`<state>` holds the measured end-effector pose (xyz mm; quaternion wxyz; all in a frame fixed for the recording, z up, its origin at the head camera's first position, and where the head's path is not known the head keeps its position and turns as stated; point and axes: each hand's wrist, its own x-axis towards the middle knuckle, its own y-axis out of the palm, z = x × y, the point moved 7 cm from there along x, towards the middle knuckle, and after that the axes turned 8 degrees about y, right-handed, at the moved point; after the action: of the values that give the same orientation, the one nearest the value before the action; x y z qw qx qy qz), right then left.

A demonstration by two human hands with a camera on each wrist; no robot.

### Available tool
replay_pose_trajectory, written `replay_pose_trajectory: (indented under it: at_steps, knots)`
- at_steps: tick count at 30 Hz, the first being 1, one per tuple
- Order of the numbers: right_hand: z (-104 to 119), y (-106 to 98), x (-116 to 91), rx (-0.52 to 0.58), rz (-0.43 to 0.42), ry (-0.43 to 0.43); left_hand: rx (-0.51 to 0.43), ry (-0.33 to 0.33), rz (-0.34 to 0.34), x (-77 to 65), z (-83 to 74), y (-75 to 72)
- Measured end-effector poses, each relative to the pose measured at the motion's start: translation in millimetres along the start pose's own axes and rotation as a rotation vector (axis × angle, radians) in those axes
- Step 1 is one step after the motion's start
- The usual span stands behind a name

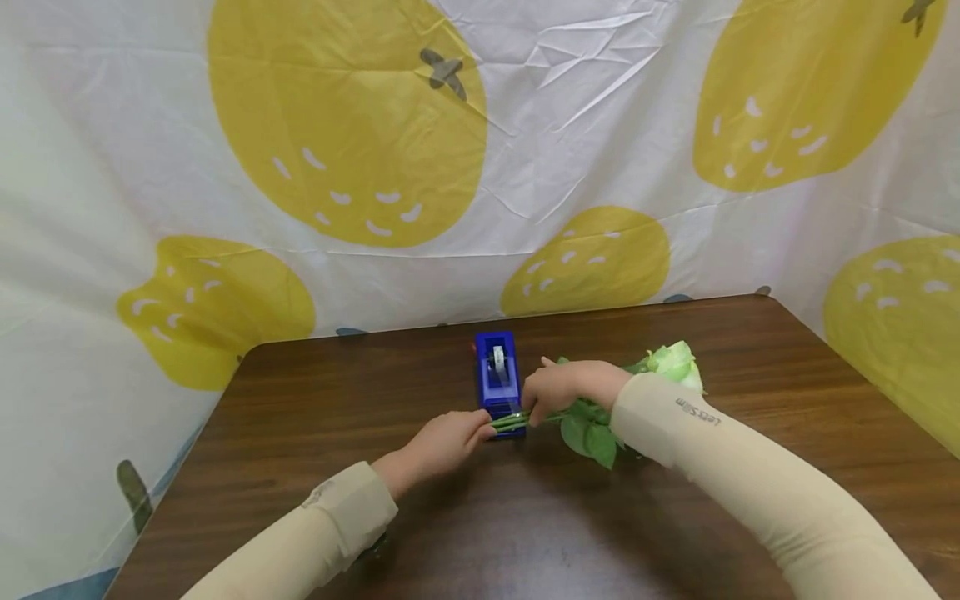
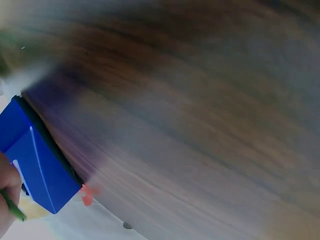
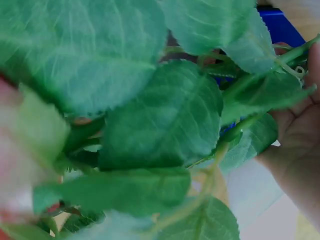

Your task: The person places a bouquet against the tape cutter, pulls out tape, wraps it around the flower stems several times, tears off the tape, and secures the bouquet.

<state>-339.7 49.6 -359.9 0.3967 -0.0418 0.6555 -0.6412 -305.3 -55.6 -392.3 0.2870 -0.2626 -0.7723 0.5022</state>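
Several green rose stems (image 1: pixel 511 422) lie across the front of a blue tape dispenser (image 1: pixel 498 367). My left hand (image 1: pixel 444 442) pinches their cut ends; in the left wrist view only part of that hand (image 2: pixel 6 182) shows, beside a stem end (image 2: pixel 14 209). Farther up the stems, my right hand (image 1: pixel 564 386) holds them with bent fingers, just right of the dispenser. Leaves (image 1: pixel 588 435) hang below the right wrist, and a pale green-white rose bloom (image 1: pixel 675 363) sticks out beyond the forearm. Large leaves (image 3: pixel 165 115) hide much of the right wrist view.
The brown wooden table (image 1: pixel 330 400) has its far edge against a white curtain (image 1: pixel 360 292) printed with yellow lemons. A small orange-red piece (image 2: pixel 87 195) stands at the dispenser's end. A clear roll of tape (image 1: pixel 498 359) sits in the dispenser.
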Motion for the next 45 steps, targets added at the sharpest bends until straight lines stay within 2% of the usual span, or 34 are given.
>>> replay_pose_trajectory:
  at_steps: [3,6,9,12,14,16,18,21,24,28,32,37,40,45]
  knots:
    - [-0.6,2.8,2.7,-0.005,0.013,-0.014,0.164,0.078,-0.057,-2.6,-7.2,-3.0]
    - [1.0,3.2,3.2,-0.005,-0.010,-0.039,0.313,0.153,-0.113,-5.2,-12.8,-3.5]
    - [3.2,2.2,0.6,0.003,-0.049,-0.060,0.424,0.209,-0.153,-6.2,-15.4,-2.4]
    - [5.6,1.1,-2.8,-0.003,-0.105,-0.080,0.484,0.231,-0.210,-6.7,-15.8,-3.0]
    - [7.5,0.8,-4.7,-0.031,-0.154,-0.100,0.478,0.218,-0.235,-7.3,-15.0,-4.4]
    - [9.1,0.9,-6.3,-0.062,-0.203,-0.113,0.412,0.163,-0.221,-7.0,-11.2,-5.0]
    - [10.4,1.5,-7.4,-0.110,-0.255,-0.125,0.300,0.087,-0.174,-5.7,-7.0,-5.9]
    - [10.7,3.1,-8.6,-0.176,-0.331,-0.122,0.078,-0.046,-0.107,-2.3,1.7,-6.6]
    - [10.8,5.1,-9.3,-0.228,-0.392,-0.111,-0.168,-0.156,-0.074,1.3,10.6,-7.8]
    - [12.2,7.1,-11.6,-0.281,-0.454,-0.087,-0.402,-0.257,-0.014,4.7,21.8,-5.6]
    - [16.5,9.4,-15.8,-0.411,-0.549,-0.078,-0.549,-0.298,0.100,6.4,28.9,1.5]
    - [22.0,12.7,-21.2,-0.598,-0.726,-0.070,-0.693,-0.312,0.232,6.7,31.4,9.2]
    - [23.4,14.7,-22.9,-0.648,-0.795,-0.056,-0.719,-0.302,0.260,7.8,31.5,10.4]
    - [25.9,16.3,-26.5,-0.682,-0.857,-0.034,-0.717,-0.294,0.252,8.9,30.6,9.9]
